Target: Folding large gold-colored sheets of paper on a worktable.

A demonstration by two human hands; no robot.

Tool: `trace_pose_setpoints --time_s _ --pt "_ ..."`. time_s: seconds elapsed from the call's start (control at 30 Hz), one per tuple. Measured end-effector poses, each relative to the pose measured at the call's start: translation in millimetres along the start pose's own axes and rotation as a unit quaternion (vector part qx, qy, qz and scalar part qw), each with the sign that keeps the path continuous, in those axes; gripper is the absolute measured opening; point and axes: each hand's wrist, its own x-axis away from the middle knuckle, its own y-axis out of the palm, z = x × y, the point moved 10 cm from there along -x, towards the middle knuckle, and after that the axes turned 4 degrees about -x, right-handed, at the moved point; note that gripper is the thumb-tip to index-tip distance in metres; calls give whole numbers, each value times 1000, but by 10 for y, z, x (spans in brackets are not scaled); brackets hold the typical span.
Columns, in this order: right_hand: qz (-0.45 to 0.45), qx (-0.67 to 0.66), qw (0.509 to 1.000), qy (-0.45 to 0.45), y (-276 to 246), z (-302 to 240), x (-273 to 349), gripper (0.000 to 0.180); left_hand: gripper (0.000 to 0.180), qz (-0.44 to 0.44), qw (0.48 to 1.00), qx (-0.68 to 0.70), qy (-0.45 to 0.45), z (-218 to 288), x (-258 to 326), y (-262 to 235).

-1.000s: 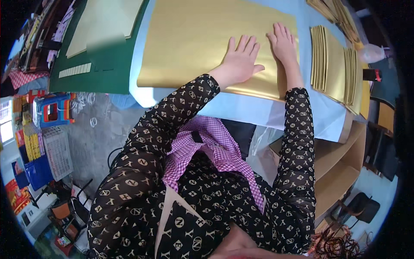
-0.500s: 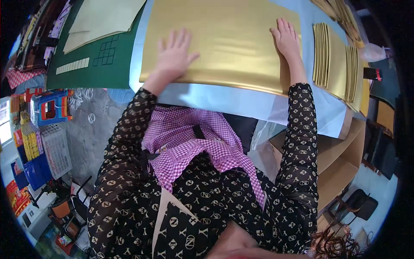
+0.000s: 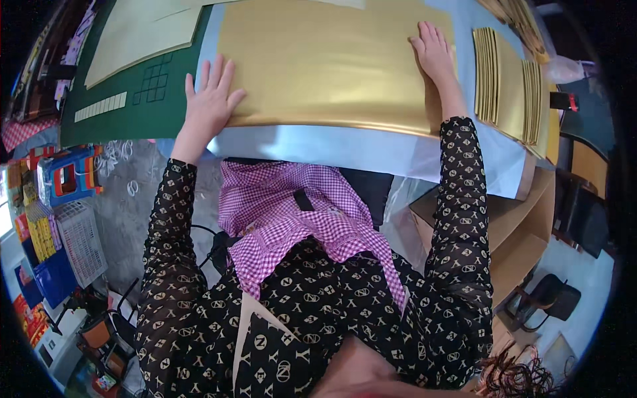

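Observation:
A large gold sheet [image 3: 332, 73] lies flat across the table in front of me, with a soft shine on it. My left hand [image 3: 211, 96] rests at its left edge, fingers spread, partly over the pale blue surface. Flat near the sheet's right edge is my right hand [image 3: 434, 53], its fingers stretched out and holding nothing. Both palms face down. Beneath the sheet, the light blue table covering [image 3: 318, 138] shows along the near edge.
On the left, a green cutting mat [image 3: 159, 119] carries cream sheets [image 3: 146, 40] and a pale strip [image 3: 101, 107]. Stacks of folded gold pieces [image 3: 507, 86] stand on the right. A cardboard box [image 3: 524, 245] sits below the table's right side; a stool [image 3: 547, 302] is beyond it.
My left hand has slid leftward over the gold sheet to its left edge. My right hand stays near the right edge. The whole view has shifted slightly.

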Motion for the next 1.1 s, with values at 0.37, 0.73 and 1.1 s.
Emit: trace_pose_setpoints --time_s 0.37,0.73,1.1 --pt "18 46 998 -48 21 51 -34 53 64 4 1000 15 3 45 -31 -24" --pt "-157 -83 984 -6 -287 -1021 -40 40 63 -15 1000 -1 -14 12 -9 23" --pt "-11 -280 921 -269 -482 -4001 1766 82 64 12 1000 5 4 29 -63 27"
